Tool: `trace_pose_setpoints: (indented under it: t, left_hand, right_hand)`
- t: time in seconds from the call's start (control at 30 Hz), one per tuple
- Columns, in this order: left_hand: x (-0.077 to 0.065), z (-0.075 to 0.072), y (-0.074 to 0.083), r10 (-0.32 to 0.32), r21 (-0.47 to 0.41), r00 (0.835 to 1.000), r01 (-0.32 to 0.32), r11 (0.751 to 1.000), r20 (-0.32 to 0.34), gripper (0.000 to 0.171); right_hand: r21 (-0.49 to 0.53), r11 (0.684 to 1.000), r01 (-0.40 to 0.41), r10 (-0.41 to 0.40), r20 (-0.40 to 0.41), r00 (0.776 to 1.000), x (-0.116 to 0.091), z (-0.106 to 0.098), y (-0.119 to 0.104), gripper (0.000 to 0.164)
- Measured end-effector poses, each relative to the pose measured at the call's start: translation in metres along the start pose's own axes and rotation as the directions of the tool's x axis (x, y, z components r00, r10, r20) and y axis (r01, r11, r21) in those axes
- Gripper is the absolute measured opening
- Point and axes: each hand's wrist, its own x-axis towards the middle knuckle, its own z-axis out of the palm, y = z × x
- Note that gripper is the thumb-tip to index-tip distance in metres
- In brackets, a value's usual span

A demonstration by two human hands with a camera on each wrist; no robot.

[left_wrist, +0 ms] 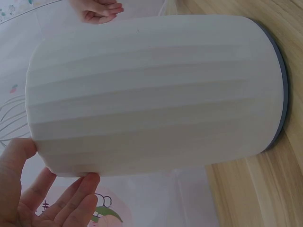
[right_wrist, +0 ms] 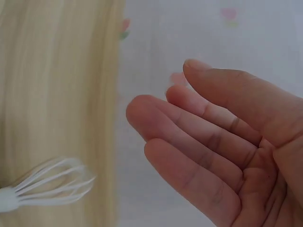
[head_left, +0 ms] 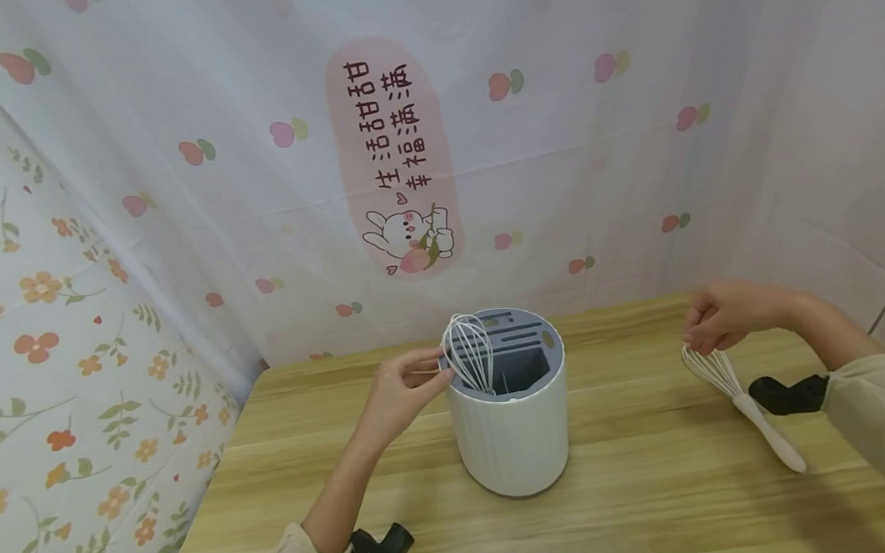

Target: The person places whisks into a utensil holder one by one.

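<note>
A white ribbed utensil holder (head_left: 513,448) stands upright on the table, its grey top (head_left: 512,340) divided into slots and one larger compartment. In that compartment leans a whisk (head_left: 470,350), wire end up, its handle hidden inside. My left hand (head_left: 407,391) holds the holder's rim at the left; the left wrist view shows the thumb (left_wrist: 21,149) at the rim and fingers against the ribbed wall. On the right, a second whisk (head_left: 750,411) with a pale handle lies on the table. My right hand (head_left: 737,315) hovers above its wires, fingers loosely curled, holding nothing.
The wooden table (head_left: 333,483) ends at the back against a white curtain (head_left: 572,178) with a heart print. To the left hangs a floral cloth (head_left: 64,355). Black wrist mounts (head_left: 382,549) sit by both sleeves.
</note>
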Motion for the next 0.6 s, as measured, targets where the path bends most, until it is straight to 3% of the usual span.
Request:
trace_pose_setpoints:
  t: [0.37, 0.6]
  left_hand:
    - [0.000, 0.000, -0.001, 0.018, -0.009, 1.000, -0.018, 1.000, 0.007, 0.034]
    - [0.001, -0.001, -0.001, 0.007, -0.003, 1.000, -0.007, 1.000, 0.007, 0.034]
  right_hand:
    - [0.157, 0.980, -0.126, 0.128, -0.002, 0.992, -0.012, 0.008, 0.085, 0.025]
    - [0.165, 0.972, -0.169, 0.171, 0.002, 0.985, -0.023, 0.022, 0.110, 0.019]
